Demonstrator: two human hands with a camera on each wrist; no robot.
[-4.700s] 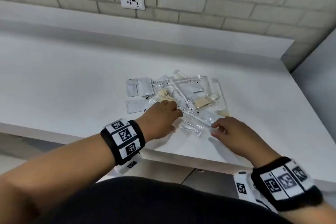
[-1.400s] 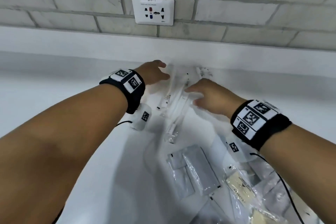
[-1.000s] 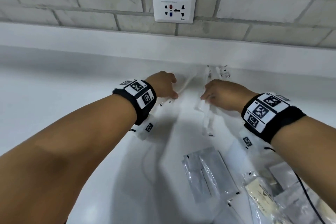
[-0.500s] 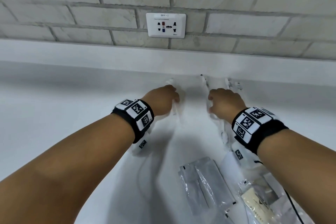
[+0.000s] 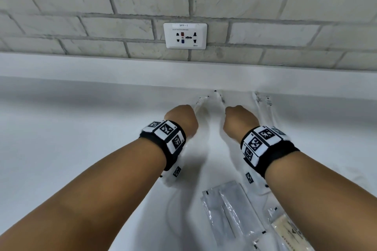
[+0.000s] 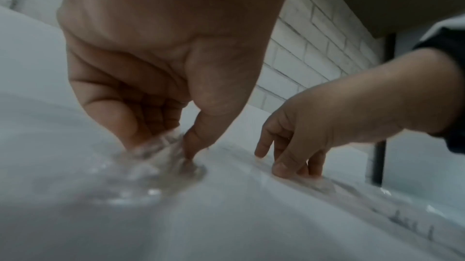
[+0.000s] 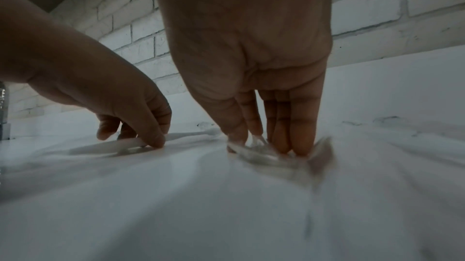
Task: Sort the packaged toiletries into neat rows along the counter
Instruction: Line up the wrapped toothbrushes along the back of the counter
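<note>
We see both hands reaching to the far side of the white counter (image 5: 61, 128), close to the brick wall (image 5: 265, 16). Our left hand (image 5: 182, 120) pinches a long clear packet (image 5: 201, 101) between thumb and fingers, and the packet lies on the counter. Our right hand (image 5: 239, 120) has its fingers (image 7: 299, 126) pointing down, with the thumb next to them, on another clear packet (image 5: 221, 98). This packet also lies on the counter, just right of the first one.

Two more long packets (image 5: 263, 101) lie side by side farther right, by the back edge. Near us, on the right, lie flat silver packets (image 5: 226, 208) and a packet with a tan card (image 5: 289, 232). They are well apart from the row at the back.

A white wall socket (image 5: 185, 35) sits on the wall above the hands. Each wrist wears a black band with square marks (image 5: 166, 135).
</note>
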